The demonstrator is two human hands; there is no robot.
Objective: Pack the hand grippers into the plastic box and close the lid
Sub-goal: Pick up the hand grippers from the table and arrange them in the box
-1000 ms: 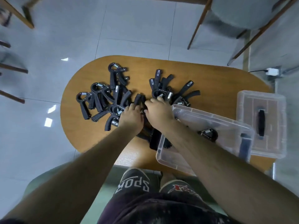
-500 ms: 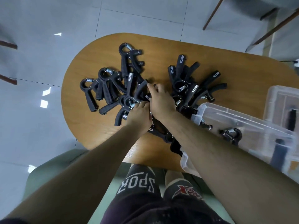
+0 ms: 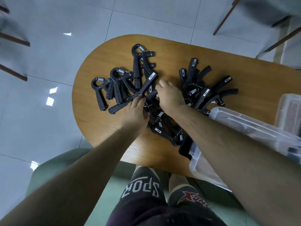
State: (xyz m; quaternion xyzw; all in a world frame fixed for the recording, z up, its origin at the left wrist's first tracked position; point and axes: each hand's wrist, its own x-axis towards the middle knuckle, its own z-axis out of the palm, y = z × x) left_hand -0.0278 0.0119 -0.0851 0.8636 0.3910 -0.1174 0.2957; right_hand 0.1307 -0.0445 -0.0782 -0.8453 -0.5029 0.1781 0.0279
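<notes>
The person is sitting at a wooden table, reaching over it with both bare arms. The left hand is gripping one hand gripper at its hinge, with the fingers curling round it. That gripper's two handles are spreading apart, one pointing up and to the right, the other lying along the table toward the left. The right hand is curling its fingers over a short black handle just beside the left hand's fingertips. I cannot tell whether this handle is part of the same gripper.

More grippers are lying loose on the table. A left pile is sitting beyond the left hand, with springs showing at the tops. A right pile is fanning out beyond the right hand. A near pile is lying between and under the two forearms.

The plastic box is standing open at the right end of the table, partly hidden under the right forearm, and one dark gripper end is touching its near left corner. Its contents are too blurred to make out. The lid is lying off the box, just beyond it at the right edge of the view.

The person is wearing dark shorts and sitting on a green seat above a pale tiled floor.
</notes>
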